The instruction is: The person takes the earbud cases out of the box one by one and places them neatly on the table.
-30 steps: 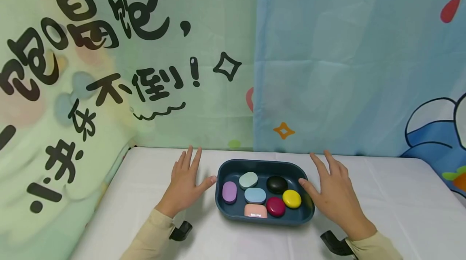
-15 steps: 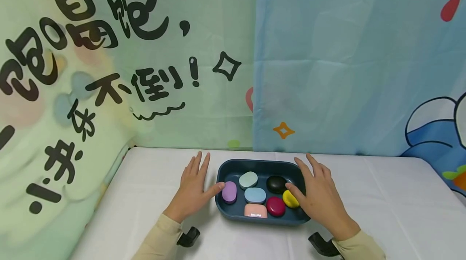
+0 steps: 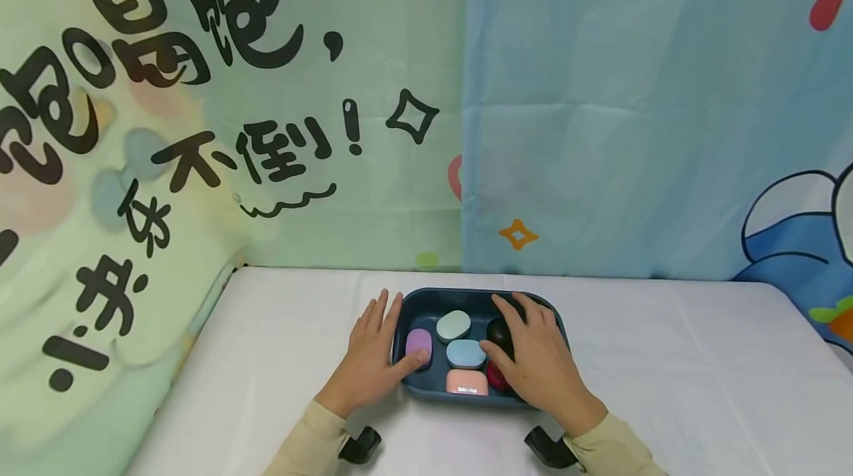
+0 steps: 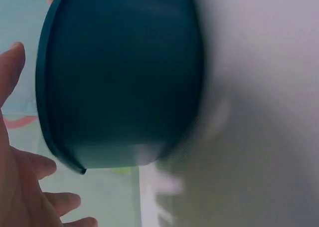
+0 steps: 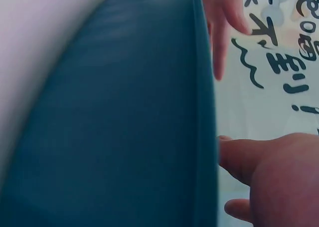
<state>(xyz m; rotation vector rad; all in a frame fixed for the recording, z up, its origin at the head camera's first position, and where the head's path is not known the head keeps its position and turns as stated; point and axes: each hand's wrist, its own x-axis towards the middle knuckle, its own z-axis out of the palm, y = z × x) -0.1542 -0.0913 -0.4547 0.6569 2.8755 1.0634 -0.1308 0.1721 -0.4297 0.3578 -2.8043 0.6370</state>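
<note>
A dark blue oblong tray (image 3: 426,307) holds several smooth, rounded pieces. I see a purple one (image 3: 417,339), a mint one (image 3: 454,326), a light blue one (image 3: 465,354), a pink one (image 3: 467,381), a black one (image 3: 497,332) and a red one (image 3: 496,377). My left hand (image 3: 370,361) lies at the tray's left end, its thumb over the purple piece. My right hand (image 3: 543,365) hovers over the right part, partly covering the black and red pieces. Fingers of both hands are spread and hold nothing. The yellow piece is hidden behind my right hand.
The tray stands on a white-covered table (image 3: 673,365). Behind rises a printed cloth backdrop (image 3: 600,128), green on the left and blue on the right. A black strap-like device (image 3: 360,446) sits at the left wrist, another black device (image 3: 549,448) at the right.
Both hands have moved inward over the tray, the right one farther to the left. It now hides the yellow piece, which showed earlier. The pieces keep their places.
</note>
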